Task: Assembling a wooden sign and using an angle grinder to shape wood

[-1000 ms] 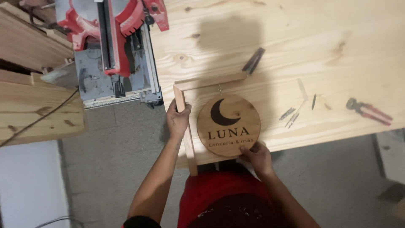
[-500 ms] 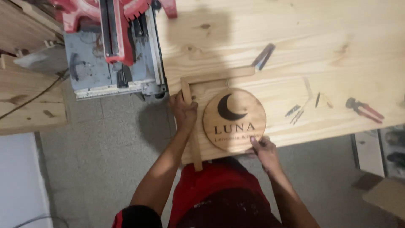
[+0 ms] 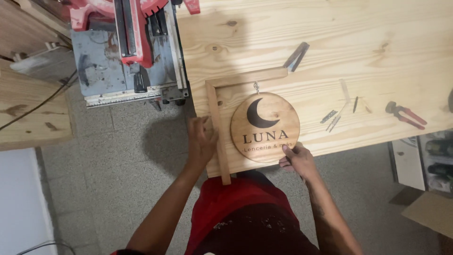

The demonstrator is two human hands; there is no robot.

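A round wooden sign [image 3: 265,126] with a dark crescent moon and lettering lies near the front edge of a pale pine tabletop [image 3: 330,42]. A small metal chain link sits at its top. An L-shaped wooden bracket [image 3: 215,113] frames the sign, one arm along the top, the other running down the left and overhanging the table edge. My left hand [image 3: 200,141] rests against the bracket's vertical arm. My right hand [image 3: 297,158] holds the sign's lower right rim.
A red and grey mitre saw [image 3: 130,47] stands left of the table. Red-handled pliers [image 3: 406,114], small metal bits [image 3: 332,118] and a grey flat tool [image 3: 296,55] lie on the tabletop. Wooden boards [image 3: 28,113] are at far left, a cardboard box [image 3: 427,212] at lower right.
The view has shifted, so the sign and bracket sit further right and lower in frame. Both hands stay on the bracket and the sign's rim.
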